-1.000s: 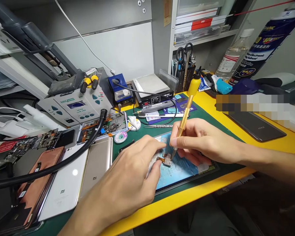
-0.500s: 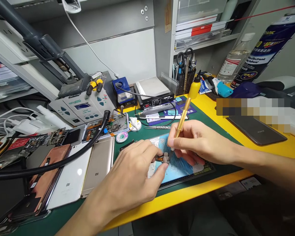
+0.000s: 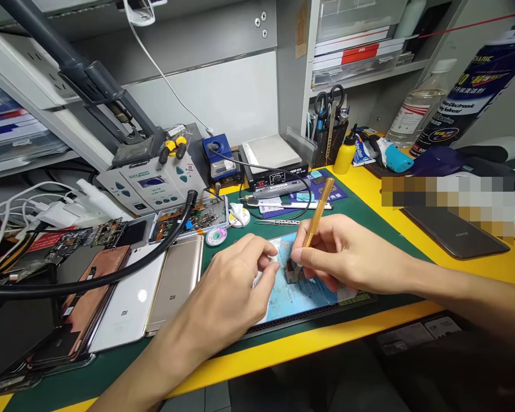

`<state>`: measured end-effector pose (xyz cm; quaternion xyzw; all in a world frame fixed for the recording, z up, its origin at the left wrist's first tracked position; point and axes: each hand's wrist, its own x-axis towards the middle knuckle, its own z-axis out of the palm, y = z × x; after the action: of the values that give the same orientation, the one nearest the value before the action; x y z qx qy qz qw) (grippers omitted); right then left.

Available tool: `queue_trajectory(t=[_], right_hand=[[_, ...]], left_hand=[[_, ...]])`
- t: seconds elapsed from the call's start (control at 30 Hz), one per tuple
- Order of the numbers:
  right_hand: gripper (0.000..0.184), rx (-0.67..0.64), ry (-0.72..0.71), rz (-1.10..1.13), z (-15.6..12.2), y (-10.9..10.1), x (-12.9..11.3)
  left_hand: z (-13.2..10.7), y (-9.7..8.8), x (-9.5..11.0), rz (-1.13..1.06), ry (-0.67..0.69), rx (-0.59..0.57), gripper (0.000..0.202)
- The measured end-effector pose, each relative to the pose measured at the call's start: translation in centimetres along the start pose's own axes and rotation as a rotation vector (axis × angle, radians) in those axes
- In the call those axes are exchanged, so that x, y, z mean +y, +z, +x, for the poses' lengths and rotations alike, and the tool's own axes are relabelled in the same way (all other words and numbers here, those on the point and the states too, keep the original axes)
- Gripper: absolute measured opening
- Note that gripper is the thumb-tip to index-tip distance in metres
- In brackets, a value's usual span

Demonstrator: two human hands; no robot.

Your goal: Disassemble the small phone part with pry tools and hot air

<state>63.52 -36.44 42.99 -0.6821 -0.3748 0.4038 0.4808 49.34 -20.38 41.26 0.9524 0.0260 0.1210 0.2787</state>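
My right hand (image 3: 337, 249) is closed round a slim gold-handled knife (image 3: 317, 214), held like a pen with its handle tilted up. The blade end points down at a small dark metallic part (image 3: 290, 273), which is partly hidden by my right fingers. That part rests on a blue and white work pad (image 3: 278, 306). Left of it, my left hand (image 3: 236, 283) hovers over the pad with thumb and forefinger brought together. A pale spot shows between those fingertips, too small to name. My left fingers are apart from the metallic part.
Phones, among them a gold one (image 3: 175, 283) and a white one (image 3: 126, 297), lie at left under a black hose (image 3: 154, 254). Behind are a tray of small parts (image 3: 208, 212), tweezers (image 3: 278, 222), a solder reel (image 3: 216, 236) and a yellow bottle (image 3: 345, 154).
My left hand has let go of the small metallic part and drawn slightly left, its fingertips closing together. The part now sits nearer my right fingers. The camera view has shifted a little.
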Motion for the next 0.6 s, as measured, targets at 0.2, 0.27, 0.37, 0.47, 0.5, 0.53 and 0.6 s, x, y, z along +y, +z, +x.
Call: queue_trajectory(t=[0.2, 0.27, 0.37, 0.47, 0.5, 0.53, 0.6], right_hand=[[0.010, -0.027, -0.004, -0.026, 0.1, 0.0, 0.1], [0.009, -0.028, 0.003, -0.023, 0.1, 0.0, 0.0], [0.010, -0.021, 0.024, -0.017, 0.2, -0.1, -0.1], [0.009, -0.024, 0.025, -0.014, 0.2, -0.2, -0.2], [0.009, -0.025, 0.025, -0.013, 0.2, -0.2, -0.2], [0.009, -0.025, 0.025, -0.012, 0.2, -0.2, -0.2], [0.011, -0.020, 0.029, -0.011, 0.2, -0.2, -0.2]], left_hand=[[0.1, -0.5, 0.6, -0.005, 0.055, -0.083, 0.022], [0.1, -0.5, 0.7, -0.003, 0.063, -0.094, 0.024], [0.1, -0.4, 0.7, -0.049, 0.079, -0.107, 0.029], [0.2, 0.0, 0.6, -0.127, 0.041, -0.080, 0.033], [0.3, 0.2, 0.6, -0.151, 0.012, -0.063, 0.031], [0.4, 0.4, 0.6, -0.173, -0.020, -0.049, 0.029], [0.6, 0.7, 0.7, -0.224, -0.081, -0.041, 0.026]])
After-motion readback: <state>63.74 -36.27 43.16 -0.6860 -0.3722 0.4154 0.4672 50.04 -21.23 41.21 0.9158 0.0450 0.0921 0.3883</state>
